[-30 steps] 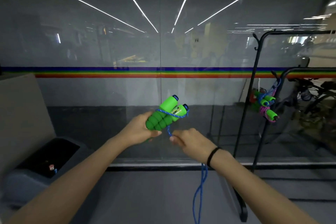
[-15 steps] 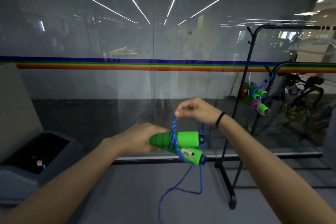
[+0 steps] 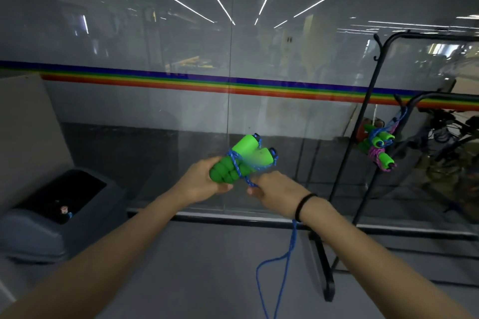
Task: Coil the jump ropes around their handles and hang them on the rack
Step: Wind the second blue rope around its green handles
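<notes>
My left hand [image 3: 204,184] grips the ribbed ends of two green jump rope handles [image 3: 243,158], held together and pointing up to the right. A blue rope [image 3: 285,259] is wound a few turns around them. My right hand [image 3: 274,191], just below and right of the handles, pinches the rope; the loose length hangs down from it in a loop. A black rack [image 3: 368,116] stands at the right. Two coiled ropes [image 3: 378,145], green-handled with blue and pink cord, hang on its lower bar.
A glass wall [image 3: 155,59] with a rainbow stripe stands straight ahead. A grey bin [image 3: 59,212] with a dark opening sits at the left on the floor. The rack's black foot [image 3: 326,274] runs along the floor near my right arm. Bicycles stand behind the rack at the far right.
My right hand has come down from above the handles to below them, carrying the rope around. The handles have tilted from level to pointing up right.
</notes>
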`<act>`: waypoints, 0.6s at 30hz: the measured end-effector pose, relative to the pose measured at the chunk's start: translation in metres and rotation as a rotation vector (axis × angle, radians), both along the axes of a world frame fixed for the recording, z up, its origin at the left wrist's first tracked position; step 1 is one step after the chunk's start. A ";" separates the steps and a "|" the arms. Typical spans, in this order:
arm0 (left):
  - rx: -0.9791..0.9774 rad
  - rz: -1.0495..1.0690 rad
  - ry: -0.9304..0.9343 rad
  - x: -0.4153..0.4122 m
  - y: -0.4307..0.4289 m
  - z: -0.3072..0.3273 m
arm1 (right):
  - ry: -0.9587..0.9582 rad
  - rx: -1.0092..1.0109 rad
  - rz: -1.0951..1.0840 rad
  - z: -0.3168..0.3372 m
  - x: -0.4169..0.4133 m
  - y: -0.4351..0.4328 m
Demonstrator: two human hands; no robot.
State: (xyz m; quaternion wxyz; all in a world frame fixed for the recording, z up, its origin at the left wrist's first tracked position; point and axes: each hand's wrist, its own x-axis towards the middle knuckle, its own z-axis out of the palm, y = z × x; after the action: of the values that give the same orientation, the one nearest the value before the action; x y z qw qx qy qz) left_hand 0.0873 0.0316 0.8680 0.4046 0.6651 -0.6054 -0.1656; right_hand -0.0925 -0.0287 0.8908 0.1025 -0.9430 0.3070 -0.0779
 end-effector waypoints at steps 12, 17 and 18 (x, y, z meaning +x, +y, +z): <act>0.382 -0.330 -0.660 -0.034 0.007 0.021 | 0.014 0.092 0.298 0.043 -0.019 -0.022; 0.321 -0.407 -0.534 -0.020 0.005 0.017 | -0.209 0.530 0.329 0.023 -0.013 -0.041; 0.323 -0.434 -0.478 -0.020 0.005 0.016 | -0.241 0.577 0.332 0.021 -0.012 -0.043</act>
State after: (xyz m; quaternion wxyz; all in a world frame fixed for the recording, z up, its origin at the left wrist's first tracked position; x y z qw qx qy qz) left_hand 0.0675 0.0366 0.8841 0.0964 0.5962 -0.7761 -0.1811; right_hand -0.1047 -0.0721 0.9122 0.4117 -0.8962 0.1444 -0.0809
